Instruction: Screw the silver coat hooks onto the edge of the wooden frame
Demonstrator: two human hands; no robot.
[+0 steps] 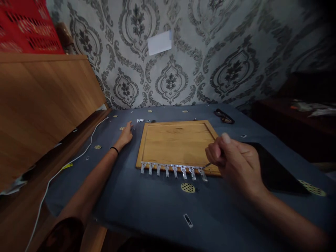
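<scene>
A wooden board (173,143) with a raised frame lies flat on the dark cloth. Along its near edge runs a row of several silver metal clips (167,170), their tongues hanging over the edge. My right hand (237,162) is closed around a screwdriver (207,165); its handle is hidden in my fist, and the thin shaft reaches the rightmost clip. Left of the board, my left hand (126,135) stretches over the cloth with its fingers extended, apart from the board. Just beyond those fingertips lies a small shiny metal piece (140,120).
Dark glasses (224,116) lie at the back right. A flat black slab (280,171) rests beside my right forearm. On the left are a wooden cabinet (47,105), a white cable (90,143) and a red basket (31,31). Patterned wallpaper (170,80) closes off the back.
</scene>
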